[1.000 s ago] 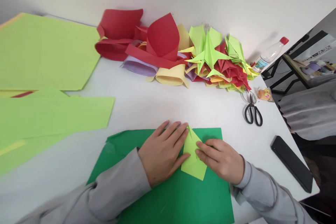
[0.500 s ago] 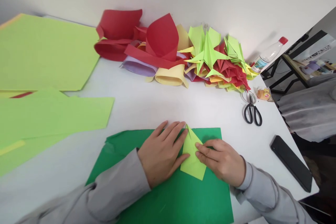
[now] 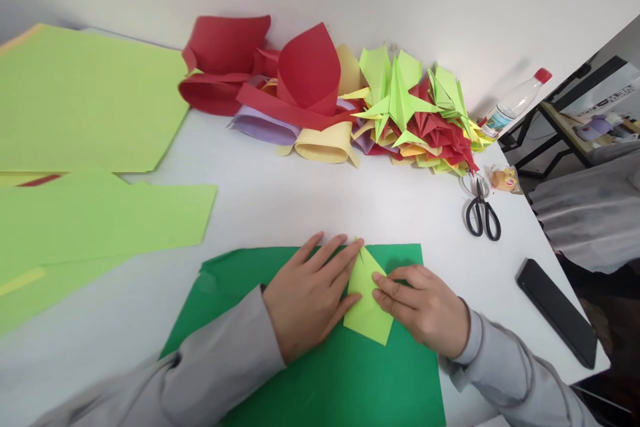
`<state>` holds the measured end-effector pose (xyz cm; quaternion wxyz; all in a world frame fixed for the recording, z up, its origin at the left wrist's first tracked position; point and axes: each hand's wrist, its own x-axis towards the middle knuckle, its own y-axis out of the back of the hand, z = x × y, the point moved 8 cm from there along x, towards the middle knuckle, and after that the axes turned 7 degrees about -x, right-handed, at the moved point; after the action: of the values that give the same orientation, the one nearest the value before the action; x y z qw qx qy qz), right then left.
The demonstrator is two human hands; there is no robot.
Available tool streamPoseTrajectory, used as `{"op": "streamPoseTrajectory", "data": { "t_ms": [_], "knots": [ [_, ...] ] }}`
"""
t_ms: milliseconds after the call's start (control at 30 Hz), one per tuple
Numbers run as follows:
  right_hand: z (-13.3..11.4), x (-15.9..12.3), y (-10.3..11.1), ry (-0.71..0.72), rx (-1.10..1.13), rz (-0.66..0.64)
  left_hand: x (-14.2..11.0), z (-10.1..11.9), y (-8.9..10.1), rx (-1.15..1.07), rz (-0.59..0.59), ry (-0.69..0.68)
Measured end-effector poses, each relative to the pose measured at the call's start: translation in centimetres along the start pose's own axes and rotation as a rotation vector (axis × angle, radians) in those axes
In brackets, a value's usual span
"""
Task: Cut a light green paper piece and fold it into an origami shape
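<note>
A small folded piece of light green paper [image 3: 367,307] lies on a dark green sheet [image 3: 340,373] at the near middle of the white table. My left hand [image 3: 313,297] lies flat on its left side, fingers stretched out and pressing the fold. My right hand [image 3: 425,307] rests on its right edge, fingers curled and pressed down on the paper. Grey sleeves cover both arms.
Large light green sheets [image 3: 95,213] cover the left. A heap of red, yellow and purple paper rolls [image 3: 295,93] and folded paper shapes [image 3: 420,113] lies at the back. Black scissors [image 3: 481,213], a black phone [image 3: 555,310] and a plastic bottle [image 3: 515,103] lie right, near the table edge.
Almost nothing has moved. My left fingers have slid slightly along the fold, and my right hand has shifted a little on the paper's right edge.
</note>
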<state>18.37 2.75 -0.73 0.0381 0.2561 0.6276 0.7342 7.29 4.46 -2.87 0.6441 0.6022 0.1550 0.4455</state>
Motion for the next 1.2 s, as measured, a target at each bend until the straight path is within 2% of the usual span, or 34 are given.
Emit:
{"op": "streamPoseTrajectory", "data": {
  "t_ms": [200,400,800,967,1200],
  "knots": [
    [0.04,0.12,0.13,-0.004,-0.006,-0.002,0.03,0.27,-0.18,0.030,0.003,-0.011],
    [0.02,0.07,0.03,-0.001,-0.008,-0.001,0.00,0.25,-0.30,0.065,0.061,-0.026],
    [0.06,-0.03,-0.10,0.000,0.000,-0.008,-0.06,0.14,-0.36,0.071,0.053,-0.007],
    [0.07,0.02,0.11,0.001,0.005,0.009,-0.10,0.03,0.25,0.063,0.103,0.017],
    [0.04,-0.15,-0.29,0.006,-0.008,-0.023,0.01,0.33,0.03,0.055,0.059,-0.026]
  ]
}}
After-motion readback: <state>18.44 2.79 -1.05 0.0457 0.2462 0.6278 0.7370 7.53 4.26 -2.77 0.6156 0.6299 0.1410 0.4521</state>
